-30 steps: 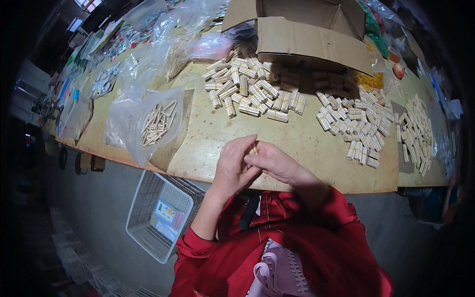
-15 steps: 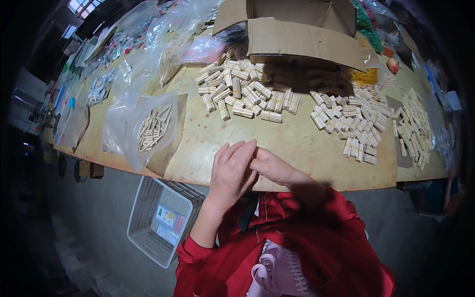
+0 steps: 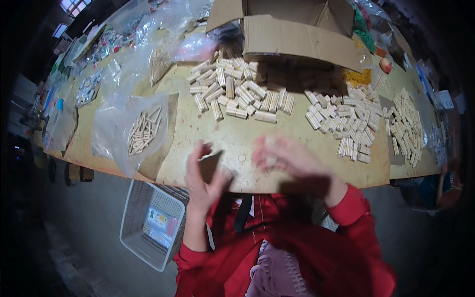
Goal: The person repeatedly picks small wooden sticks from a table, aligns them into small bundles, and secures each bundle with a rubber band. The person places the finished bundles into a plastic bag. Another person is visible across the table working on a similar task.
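Hovering blurred at the bench [image 3: 217, 133] edge, both hands show spread fingers — left hand [image 3: 205, 173] and right hand [image 3: 284, 158] grip nothing visible. Beyond the fingers lie many bundles [image 3: 237, 91] — loose sticks [image 3: 143, 129] remain bagged, seemingly unbundled.

A long workbench [image 3: 237, 133] with a worn yellowish top runs across the view. Taking the open cardboard box [image 3: 292, 29] at its far edge as the landmark: just in front of the box lies a heap of small pale wooden blocks [image 3: 237, 94]. To the right of the box, a second heap of blocks [image 3: 346, 121] spreads toward the near edge, and further right again lie rows of pale sticks [image 3: 405, 123]. Well to the left of the box, a clear plastic bag [image 3: 133, 133] holds a loose bundle of short sticks. Beyond that bag, further clear bags [image 3: 148, 29] lie crumpled; their contents are too blurred to tell, perhaps more sticks.
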### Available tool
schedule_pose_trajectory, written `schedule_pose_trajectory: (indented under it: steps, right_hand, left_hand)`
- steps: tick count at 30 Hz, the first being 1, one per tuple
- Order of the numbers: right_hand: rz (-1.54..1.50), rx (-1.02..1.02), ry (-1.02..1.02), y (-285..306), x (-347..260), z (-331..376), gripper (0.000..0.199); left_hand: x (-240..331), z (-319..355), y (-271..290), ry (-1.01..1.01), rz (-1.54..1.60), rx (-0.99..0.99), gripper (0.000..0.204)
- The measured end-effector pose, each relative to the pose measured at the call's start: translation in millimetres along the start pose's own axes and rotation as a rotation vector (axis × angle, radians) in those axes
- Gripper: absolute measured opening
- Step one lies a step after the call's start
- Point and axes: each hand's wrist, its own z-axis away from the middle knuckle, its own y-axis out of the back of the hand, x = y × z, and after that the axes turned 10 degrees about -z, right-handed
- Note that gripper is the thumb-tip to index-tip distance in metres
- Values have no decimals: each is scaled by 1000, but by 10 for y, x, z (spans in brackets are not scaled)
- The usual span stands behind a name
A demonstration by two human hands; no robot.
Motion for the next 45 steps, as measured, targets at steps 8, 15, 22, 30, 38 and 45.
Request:
schedule_pose_trajectory:
  steps: [8,15,22,30,38,45]
  right_hand:
    - [179,511,426,237,-655,-519,36]
    - [1120,84,493,-86,312,-361,16]
    - [1558,48,452,-211,456,-535,11]
    - [1106,-141,499,-54,336,-404,8]
    - [657,117,96,432,-213,349,6]
    - [611,789,639,1961,-1660,664,3]
  left_hand:
    - [-220,-54,-68,-36,-323,119,16]
    - [-192,-46,-47,-32,-336,69,7]
    - [-194,-35,-66,-94,-417,24,6]
    - [-97,-46,-75,-95,-403,-18,7]
    - [-152,19,-62,-137,-432,-33,10]
    - [-123,-9,-114,-145,-413,-52,11]
